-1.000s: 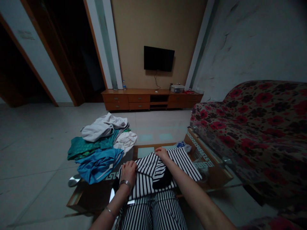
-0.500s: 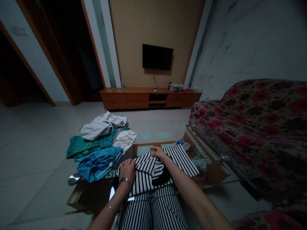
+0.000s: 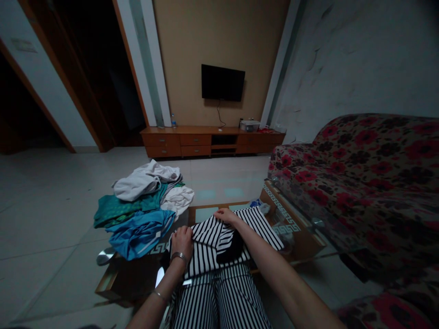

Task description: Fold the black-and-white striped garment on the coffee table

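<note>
A black-and-white striped garment [image 3: 202, 258] with a black part near its middle lies on the glass-topped table in front of me. My left hand [image 3: 182, 242] rests on its left part, fingers bent and close together on the cloth. At the garment's upper middle, my right hand [image 3: 225, 215] has its fingers closed on a fold. The right forearm crosses over the striped cloth and hides some of it.
Left on the table is a clothes pile: a white garment [image 3: 137, 183], a green one [image 3: 115, 210] and a blue one [image 3: 140, 233]. Plastic bags [image 3: 263, 208] show at the right. Beyond stand a floral sofa [image 3: 356, 169] and a wooden cabinet [image 3: 195, 139].
The view has shifted slightly. My right hand has moved a little to the left over the garment; my left hand stays in about the same place.
</note>
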Demonstrator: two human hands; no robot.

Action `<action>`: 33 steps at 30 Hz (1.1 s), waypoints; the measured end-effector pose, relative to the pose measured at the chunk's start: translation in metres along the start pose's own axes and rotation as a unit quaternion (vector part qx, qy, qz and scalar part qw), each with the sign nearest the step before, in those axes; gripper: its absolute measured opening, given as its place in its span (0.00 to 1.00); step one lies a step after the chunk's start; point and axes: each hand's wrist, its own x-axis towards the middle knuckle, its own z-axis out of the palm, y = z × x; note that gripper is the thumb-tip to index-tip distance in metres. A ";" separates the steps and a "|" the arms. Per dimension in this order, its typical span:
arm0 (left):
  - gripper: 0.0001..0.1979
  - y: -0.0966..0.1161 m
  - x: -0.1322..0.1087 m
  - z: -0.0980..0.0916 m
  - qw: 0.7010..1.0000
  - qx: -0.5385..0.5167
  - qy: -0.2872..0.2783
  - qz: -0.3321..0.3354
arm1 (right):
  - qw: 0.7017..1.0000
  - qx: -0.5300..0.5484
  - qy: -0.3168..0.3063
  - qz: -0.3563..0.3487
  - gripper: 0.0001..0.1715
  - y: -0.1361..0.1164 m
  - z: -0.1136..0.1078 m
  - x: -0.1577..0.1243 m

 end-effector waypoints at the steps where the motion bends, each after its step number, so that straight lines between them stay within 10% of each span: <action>1: 0.12 0.000 0.000 0.001 1.000 0.000 0.000 -0.002 | 1.000 -0.004 0.004 -0.001 0.10 -0.002 0.003 0.001; 11: 0.11 -0.003 0.001 0.007 1.000 0.005 0.015 -0.007 | 0.999 -0.004 -0.003 -0.032 0.38 -0.001 0.010 -0.007; 23: 0.11 -0.004 0.002 0.008 1.000 0.009 0.021 -0.008 | 0.969 -0.216 0.120 -0.003 0.21 -0.005 -0.061 -0.092; 33: 0.10 -0.001 0.001 0.007 1.000 0.015 0.025 -0.007 | 0.922 -0.304 0.239 0.027 0.32 0.005 0.013 -0.153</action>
